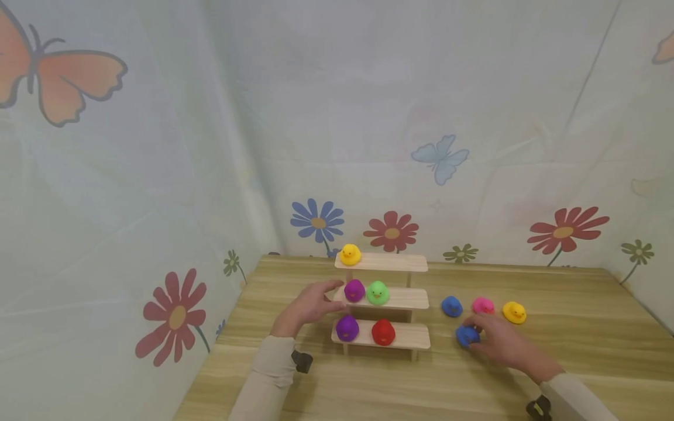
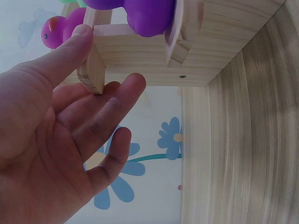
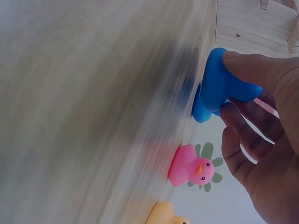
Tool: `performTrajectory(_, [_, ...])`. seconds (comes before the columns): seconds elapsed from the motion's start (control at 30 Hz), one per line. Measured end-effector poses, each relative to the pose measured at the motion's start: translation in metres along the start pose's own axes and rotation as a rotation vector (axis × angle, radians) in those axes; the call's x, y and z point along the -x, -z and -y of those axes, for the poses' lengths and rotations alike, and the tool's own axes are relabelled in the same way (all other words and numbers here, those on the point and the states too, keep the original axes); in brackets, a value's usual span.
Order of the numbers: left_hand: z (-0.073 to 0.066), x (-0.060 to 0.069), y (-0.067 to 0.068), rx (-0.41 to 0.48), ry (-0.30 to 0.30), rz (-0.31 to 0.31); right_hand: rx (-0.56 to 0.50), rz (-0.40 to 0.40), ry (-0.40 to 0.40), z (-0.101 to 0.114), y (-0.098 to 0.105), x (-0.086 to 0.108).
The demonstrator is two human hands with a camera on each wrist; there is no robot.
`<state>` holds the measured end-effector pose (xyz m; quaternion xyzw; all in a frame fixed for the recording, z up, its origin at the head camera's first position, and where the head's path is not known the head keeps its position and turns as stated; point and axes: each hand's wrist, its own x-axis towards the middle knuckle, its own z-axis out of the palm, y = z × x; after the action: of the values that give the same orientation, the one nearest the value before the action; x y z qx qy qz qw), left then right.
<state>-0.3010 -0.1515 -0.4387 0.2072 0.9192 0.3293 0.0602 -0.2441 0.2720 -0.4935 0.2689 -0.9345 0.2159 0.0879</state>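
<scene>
My left hand point(image 1: 310, 304) is at the left end of the middle tier of a wooden shelf point(image 1: 416, 298), beside a purple duck point(image 1: 354, 290); in the left wrist view the thumb and fingers of the hand point(image 2: 70, 121) lie around the shelf's end. A green duck point(image 1: 377, 293) stands right of that duck. The bottom tier holds a purple duck point(image 1: 347, 328) and a red duck point(image 1: 383, 332), the top tier a yellow duck point(image 1: 350, 254). My right hand point(image 1: 502, 342) pinches a blue duck point(image 1: 466, 336) between thumb and fingers, right of the shelf.
Behind the right hand, a second blue duck point(image 1: 451, 306), a pink duck point(image 1: 483, 306) and a yellow duck point(image 1: 514, 313) sit in a row on the wooden table point(image 1: 590, 351). A curtain point(image 1: 337, 117) printed with flowers and butterflies hangs behind the table and along its left side.
</scene>
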Motion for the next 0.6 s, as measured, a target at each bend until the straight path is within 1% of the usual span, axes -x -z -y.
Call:
performTrajectory(0.17, [0.0003, -0.0003, -0.0003, -0.005, 0.0, 0.0, 0.0, 0.022, -0.019, 0.0029, -0.0002, -0.0018])
performTrajectory(0.33, [0.0001, -0.0012, 0.0001, -0.018, -0.002, 0.006, 0.016, 0.036, -0.022, 0.0007, -0.003, -0.003])
performTrajectory(0.47, [0.0003, -0.0014, 0.0, -0.016, 0.001, 0.004, 0.016, 0.026, -0.026, -0.0032, -0.006, -0.0048])
performTrajectory(0.6, [0.0017, -0.002, -0.0005, -0.013, -0.019, -0.001, 0.006, 0.017, -0.025, -0.0055, -0.0078, -0.0061])
